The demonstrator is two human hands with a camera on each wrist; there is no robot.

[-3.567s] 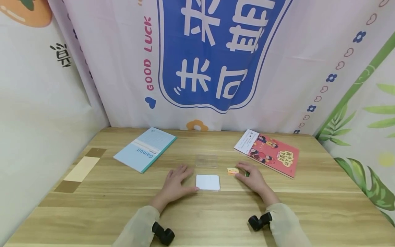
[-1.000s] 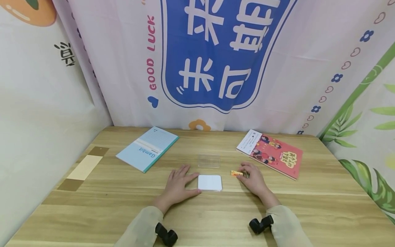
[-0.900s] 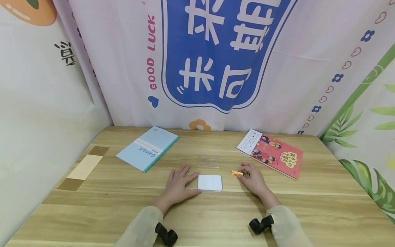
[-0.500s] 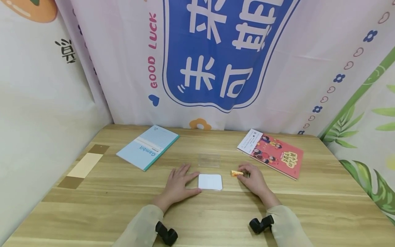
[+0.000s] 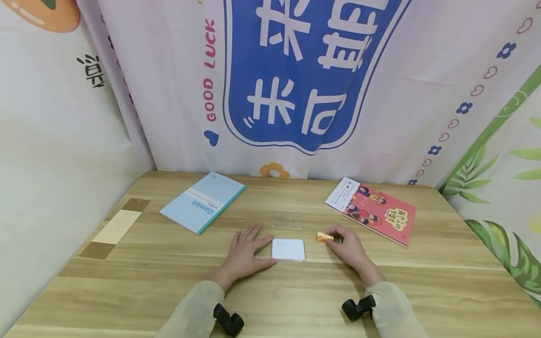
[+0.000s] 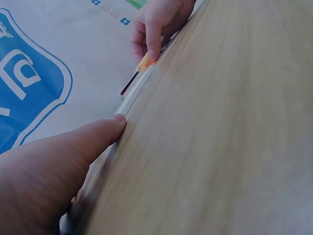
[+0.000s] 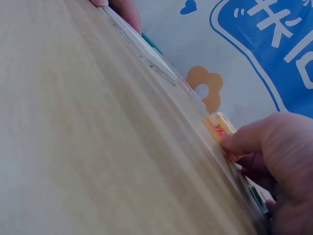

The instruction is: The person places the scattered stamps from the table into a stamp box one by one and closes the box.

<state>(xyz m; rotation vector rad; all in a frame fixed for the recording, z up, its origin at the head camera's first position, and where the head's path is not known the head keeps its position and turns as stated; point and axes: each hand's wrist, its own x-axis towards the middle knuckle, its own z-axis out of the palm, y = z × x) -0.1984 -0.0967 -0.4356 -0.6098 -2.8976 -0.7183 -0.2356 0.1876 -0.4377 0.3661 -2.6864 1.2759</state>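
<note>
Orange packet (image 5: 323,237) near red book (image 5: 382,213).

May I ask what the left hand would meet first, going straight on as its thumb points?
Most likely the white card; the left hand lies right at its edge, though actual contact is unclear.

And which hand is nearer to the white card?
The left. The left hand is at the left edge of the white card; the right hand is apart from it, off to its right, pinching a small orange packet.
</note>
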